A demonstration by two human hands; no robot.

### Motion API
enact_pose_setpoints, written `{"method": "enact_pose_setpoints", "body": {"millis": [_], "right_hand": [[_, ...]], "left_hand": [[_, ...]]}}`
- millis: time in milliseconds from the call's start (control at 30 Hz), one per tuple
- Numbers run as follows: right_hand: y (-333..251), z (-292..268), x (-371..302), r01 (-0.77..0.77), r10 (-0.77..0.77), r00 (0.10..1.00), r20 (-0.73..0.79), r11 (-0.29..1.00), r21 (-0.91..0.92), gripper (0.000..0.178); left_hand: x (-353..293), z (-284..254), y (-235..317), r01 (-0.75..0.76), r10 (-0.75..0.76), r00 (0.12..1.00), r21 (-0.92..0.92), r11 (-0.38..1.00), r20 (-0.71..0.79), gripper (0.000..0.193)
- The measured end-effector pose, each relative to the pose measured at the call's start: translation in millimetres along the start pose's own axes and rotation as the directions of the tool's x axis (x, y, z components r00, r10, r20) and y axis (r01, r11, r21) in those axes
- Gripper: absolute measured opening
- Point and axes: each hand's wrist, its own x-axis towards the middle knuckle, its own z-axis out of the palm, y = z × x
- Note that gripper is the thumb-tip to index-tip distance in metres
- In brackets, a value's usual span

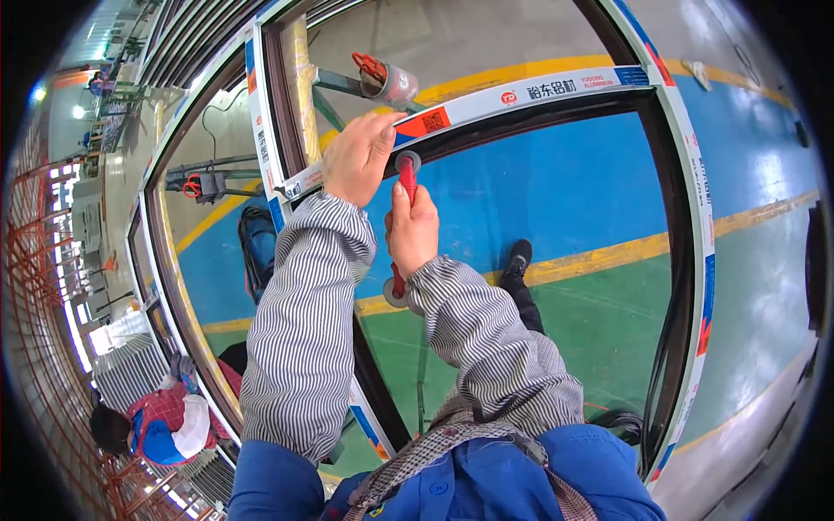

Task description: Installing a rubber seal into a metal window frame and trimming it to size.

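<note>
The right hand [412, 227] is closed around a red-handled roller tool [407, 178] with a round grey wheel at each end; the palm hides the handle's middle. The upper wheel sits at the dark inner edge of a large rectangular frame faced in white printed film [486, 102]; whether it touches is hard to tell. The left hand [358, 161] lies over the same bar, its fingertips partly hidden, so I cannot tell its grip. Below, a blue-and-green floor [556, 182] shows, with one black shoe [519, 257].
</note>
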Motion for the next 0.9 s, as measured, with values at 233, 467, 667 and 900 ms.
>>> {"method": "enact_pose_setpoints", "body": {"millis": [233,467,667,900], "right_hand": [[-4.1,-1.8,-1.3,0.011,-0.011,1.0,-0.004,0.999,-0.034,0.02],[-2.4,0.8,5.2,0.01,-0.009,0.999,-0.035,1.0,0.027,0.023],[-54.4,-58.8,50.3,0.233,-0.156,0.948,-0.278,0.935,0.268,0.027],[-178.7,-151.4,79.8,0.254,-0.087,0.891,-0.445,0.909,0.33,0.031]], "left_hand": [[1.3,0.4,-0.8,0.004,-0.004,1.0,0.011,1.0,0.005,0.05],[-0.2,-1.2,-1.5,0.005,-0.005,1.0,-0.019,1.0,0.021,0.049],[-3.3,2.0,-2.6,0.007,-0.007,1.0,-0.027,1.0,0.004,0.046],[3.0,9.4,0.4,-0.013,0.015,0.999,0.054,0.998,-0.045,0.042]]}}
